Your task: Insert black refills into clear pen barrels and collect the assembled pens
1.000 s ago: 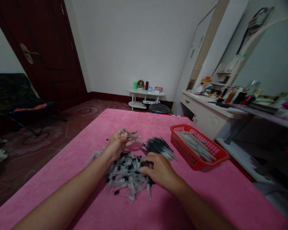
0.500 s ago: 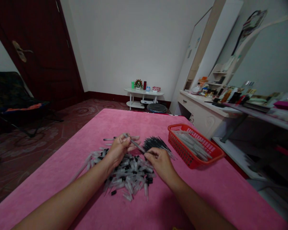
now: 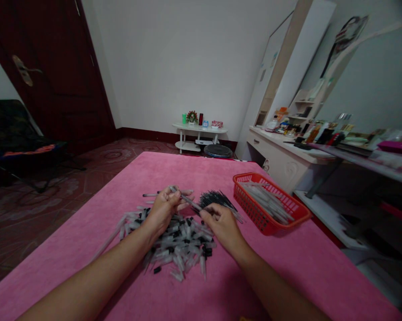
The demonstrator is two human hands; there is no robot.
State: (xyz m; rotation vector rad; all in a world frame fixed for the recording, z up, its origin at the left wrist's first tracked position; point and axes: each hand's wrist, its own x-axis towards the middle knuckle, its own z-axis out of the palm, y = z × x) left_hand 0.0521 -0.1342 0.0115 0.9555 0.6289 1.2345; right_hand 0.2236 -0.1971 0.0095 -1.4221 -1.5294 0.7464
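Between my two hands, over the table, a slim clear pen (image 3: 190, 201) is held at a slant. My left hand (image 3: 166, 206) pinches its upper left end between thumb and finger, with the other fingers stretched behind it. The fingers of my right hand (image 3: 223, 220) close around the lower right end, hiding the tip. Below them lies a heap of clear pen caps and small black plugs (image 3: 184, 243). Just beyond my right hand is a bundle of dark pen refills (image 3: 217, 199). Past my left hand, a pen (image 3: 149, 195) rests on the cloth.
A red plastic basket (image 3: 249, 207) with many clear pen barrels (image 3: 269, 203) stands at the right. The pink cloth (image 3: 121, 272) covers the table. Farther off are a white side table (image 3: 201, 128), a cluttered dresser (image 3: 284, 145) and a folding chair (image 3: 23, 138).
The whole view has shifted slightly. Both hands keep their grip on the pen, and its right end sits a little deeper in my right fingers.
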